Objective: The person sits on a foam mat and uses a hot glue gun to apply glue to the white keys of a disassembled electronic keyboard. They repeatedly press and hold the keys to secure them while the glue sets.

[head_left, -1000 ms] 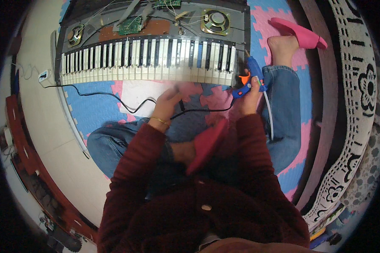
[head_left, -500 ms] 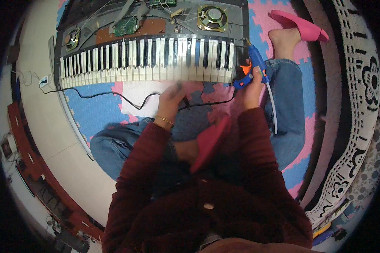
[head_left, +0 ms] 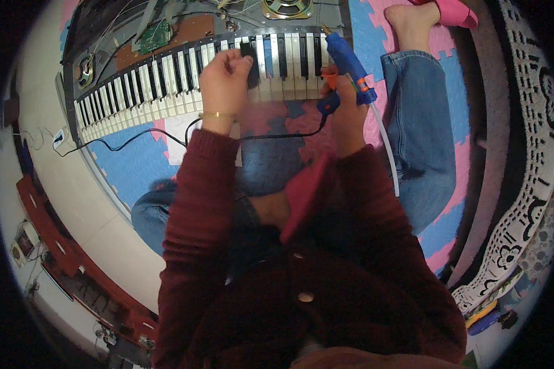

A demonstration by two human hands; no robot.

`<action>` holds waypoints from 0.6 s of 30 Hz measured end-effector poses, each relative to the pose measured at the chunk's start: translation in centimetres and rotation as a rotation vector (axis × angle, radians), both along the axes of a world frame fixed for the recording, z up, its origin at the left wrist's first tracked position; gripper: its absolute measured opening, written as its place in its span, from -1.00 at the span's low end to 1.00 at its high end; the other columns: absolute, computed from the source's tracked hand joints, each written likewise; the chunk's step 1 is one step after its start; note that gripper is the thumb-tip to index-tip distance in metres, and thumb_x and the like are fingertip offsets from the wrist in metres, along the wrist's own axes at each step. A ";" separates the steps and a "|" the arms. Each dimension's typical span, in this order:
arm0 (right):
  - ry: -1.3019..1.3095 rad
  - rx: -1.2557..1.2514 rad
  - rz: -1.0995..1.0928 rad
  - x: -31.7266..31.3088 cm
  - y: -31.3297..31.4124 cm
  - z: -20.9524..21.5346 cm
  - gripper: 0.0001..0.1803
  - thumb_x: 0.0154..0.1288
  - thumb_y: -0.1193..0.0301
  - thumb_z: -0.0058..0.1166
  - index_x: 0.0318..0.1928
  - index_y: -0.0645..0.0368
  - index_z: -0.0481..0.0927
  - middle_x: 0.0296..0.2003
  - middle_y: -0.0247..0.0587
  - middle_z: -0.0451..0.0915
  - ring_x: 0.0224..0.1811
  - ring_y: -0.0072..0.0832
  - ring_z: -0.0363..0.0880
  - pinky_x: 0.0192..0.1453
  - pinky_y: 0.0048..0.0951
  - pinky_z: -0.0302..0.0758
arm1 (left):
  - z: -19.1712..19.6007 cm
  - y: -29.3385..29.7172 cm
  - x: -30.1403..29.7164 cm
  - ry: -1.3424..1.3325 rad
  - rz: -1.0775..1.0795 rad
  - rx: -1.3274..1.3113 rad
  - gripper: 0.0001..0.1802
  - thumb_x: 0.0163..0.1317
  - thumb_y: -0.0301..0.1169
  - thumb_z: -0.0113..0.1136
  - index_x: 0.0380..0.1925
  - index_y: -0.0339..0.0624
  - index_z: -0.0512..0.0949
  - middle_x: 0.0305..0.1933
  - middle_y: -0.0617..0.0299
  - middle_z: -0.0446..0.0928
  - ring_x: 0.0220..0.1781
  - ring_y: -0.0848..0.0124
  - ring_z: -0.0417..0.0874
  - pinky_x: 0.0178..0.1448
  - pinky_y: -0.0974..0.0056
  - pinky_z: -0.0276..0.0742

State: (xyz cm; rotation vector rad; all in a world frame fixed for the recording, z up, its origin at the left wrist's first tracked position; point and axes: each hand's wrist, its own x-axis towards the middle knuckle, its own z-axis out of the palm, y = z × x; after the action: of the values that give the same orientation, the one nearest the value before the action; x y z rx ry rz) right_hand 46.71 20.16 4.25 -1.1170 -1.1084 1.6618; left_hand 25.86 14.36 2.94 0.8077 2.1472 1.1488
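Note:
My right hand (head_left: 351, 117) is wrapped round the handle of a blue hot glue gun (head_left: 349, 64) with an orange trigger. Its nozzle points up, over the right end of the keyboard. A long white glue stick (head_left: 385, 147) trails from its back. My left hand (head_left: 223, 83) is over the middle of the opened electronic keyboard (head_left: 129, 92), fingers curled in. A dark patch lies beside the thumb; whether it is a held piece, a key or shadow I cannot tell. Beyond the keys the casing shows a green circuit board (head_left: 156, 38) and speakers (head_left: 287, 7).
A black cord (head_left: 148, 132) runs from the glue gun to a white socket block (head_left: 58, 138) at left. Beneath lies a blue and pink foam mat (head_left: 129, 154). White paper (head_left: 177, 132) sits under my left wrist. My jeans-clad legs (head_left: 421, 123) flank the work.
My left hand has moved up from in front of the keyboard to over its keys. The view has shifted, so the keyboard and glue gun appear higher and further left.

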 end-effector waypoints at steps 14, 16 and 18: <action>-0.032 -0.015 0.012 -0.3 -0.6 -0.9 -0.73 0.43 0.26 0.04 -0.09 0.17 0.66 -0.35 -0.45 0.61 -0.50 -0.76 0.43 -0.47 -0.64 0.39 | -2.7 4.2 3.0 0.555 -0.028 -0.304 -0.69 0.06 -0.12 0.37 -0.40 -0.14 0.70 -0.41 0.11 0.72 -0.34 0.10 0.75 -0.19 0.12 0.64; -0.028 -0.020 0.003 -0.5 -0.7 -1.1 -0.72 0.42 0.25 0.05 -0.09 0.17 0.66 -0.37 -0.45 0.60 -0.50 -0.75 0.43 -0.47 -0.64 0.39 | -2.9 4.3 3.1 0.549 0.010 -0.326 -0.69 0.06 -0.10 0.35 -0.40 -0.12 0.71 -0.41 0.11 0.72 -0.34 0.09 0.75 -0.19 0.10 0.64; -0.032 -0.047 0.008 -0.5 -0.8 -1.2 -0.72 0.42 0.23 0.06 -0.09 0.17 0.66 -0.39 -0.46 0.58 -0.50 -0.75 0.43 -0.47 -0.64 0.39 | -3.1 4.3 3.3 0.557 0.033 -0.341 -0.68 0.05 -0.08 0.34 -0.41 -0.11 0.71 -0.41 0.11 0.72 -0.33 0.08 0.75 -0.19 0.09 0.64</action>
State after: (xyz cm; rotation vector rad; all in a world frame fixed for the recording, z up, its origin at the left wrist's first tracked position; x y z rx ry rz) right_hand 46.21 19.39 3.06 -1.1737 -1.1006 1.6892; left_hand 29.20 18.69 -0.18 1.0172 2.7143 0.5768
